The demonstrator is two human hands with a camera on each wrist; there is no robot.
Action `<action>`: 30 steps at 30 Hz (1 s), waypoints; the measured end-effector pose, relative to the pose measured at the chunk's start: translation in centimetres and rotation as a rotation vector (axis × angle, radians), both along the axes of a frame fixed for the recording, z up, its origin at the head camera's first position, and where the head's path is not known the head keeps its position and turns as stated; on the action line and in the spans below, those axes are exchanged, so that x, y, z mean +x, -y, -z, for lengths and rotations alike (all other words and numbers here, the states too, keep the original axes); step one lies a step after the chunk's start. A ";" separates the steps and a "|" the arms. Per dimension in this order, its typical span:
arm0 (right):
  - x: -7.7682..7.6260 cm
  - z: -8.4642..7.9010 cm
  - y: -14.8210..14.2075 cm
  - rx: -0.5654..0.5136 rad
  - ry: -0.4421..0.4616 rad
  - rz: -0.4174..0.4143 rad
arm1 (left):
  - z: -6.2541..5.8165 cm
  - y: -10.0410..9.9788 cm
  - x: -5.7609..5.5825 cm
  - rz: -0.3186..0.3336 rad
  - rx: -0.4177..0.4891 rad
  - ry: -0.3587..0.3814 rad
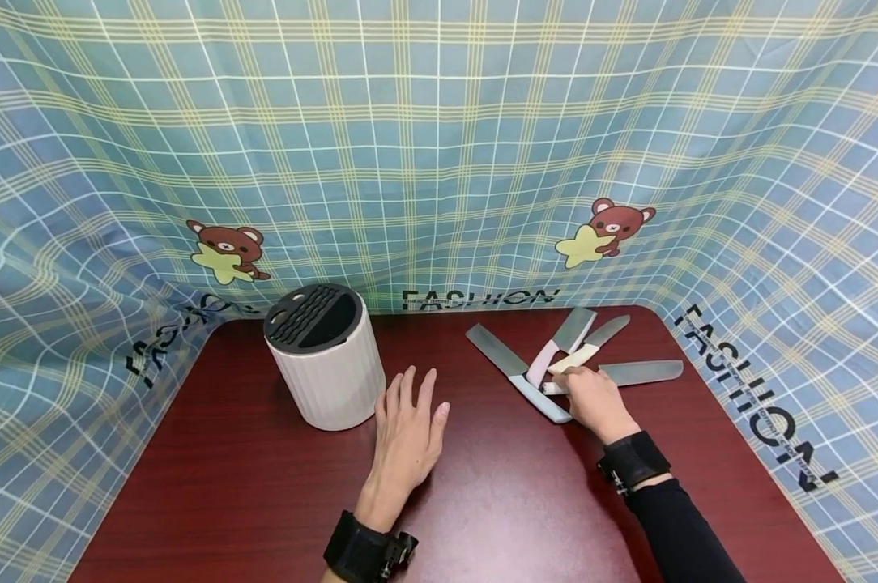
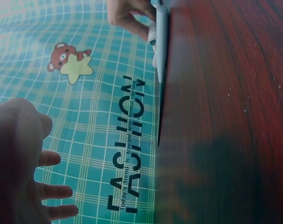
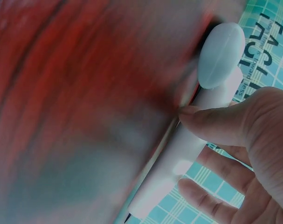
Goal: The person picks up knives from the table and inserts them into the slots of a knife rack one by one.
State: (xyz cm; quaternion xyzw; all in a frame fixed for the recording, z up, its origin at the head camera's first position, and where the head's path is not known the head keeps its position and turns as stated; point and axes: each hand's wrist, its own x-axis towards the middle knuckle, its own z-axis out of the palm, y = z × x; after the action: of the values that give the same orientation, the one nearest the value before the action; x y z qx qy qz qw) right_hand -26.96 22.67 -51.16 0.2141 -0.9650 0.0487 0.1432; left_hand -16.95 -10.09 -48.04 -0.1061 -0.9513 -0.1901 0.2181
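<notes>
My right hand (image 1: 595, 405) is at the knives on the right, its thumb and fingers round the white handle of a broad-bladed knife (image 1: 643, 372). That blade points right, and in the right wrist view my thumb lies against the handle (image 3: 167, 172). Close by on the left lies a cleaver with a light blue handle (image 1: 541, 398). Just beyond are a pink-handled knife (image 1: 543, 361) and a smaller cream-handled knife (image 1: 577, 358). My left hand (image 1: 407, 429), fingers extended, holds nothing beside a white ribbed knife holder (image 1: 337, 389).
The holder's black top (image 1: 313, 317) has slots. Everything stands on a dark red wood-grain table (image 1: 264, 502). A blue checked cloth (image 1: 439, 162) with bear prints rises behind the table and along both sides.
</notes>
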 end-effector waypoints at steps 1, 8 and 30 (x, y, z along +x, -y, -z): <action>0.0 0.0 0.0 -0.005 0.004 0.003 | 0.0 0.0 0.0 0.001 -0.001 -0.004; 0.1 -0.3 -0.3 -0.021 0.011 0.015 | 0.1 0.0 0.0 0.000 0.000 -0.007; 0.1 -1.8 -1.2 -0.095 -0.124 -0.045 | 0.2 -0.3 0.4 -0.003 -0.015 -0.021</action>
State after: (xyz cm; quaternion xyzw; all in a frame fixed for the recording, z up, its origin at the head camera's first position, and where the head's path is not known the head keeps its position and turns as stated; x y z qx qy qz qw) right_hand -26.85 23.91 -49.31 0.2312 -0.9459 0.0845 0.2114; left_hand -16.53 -9.76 -48.20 -0.1082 -0.9506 -0.1814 0.2274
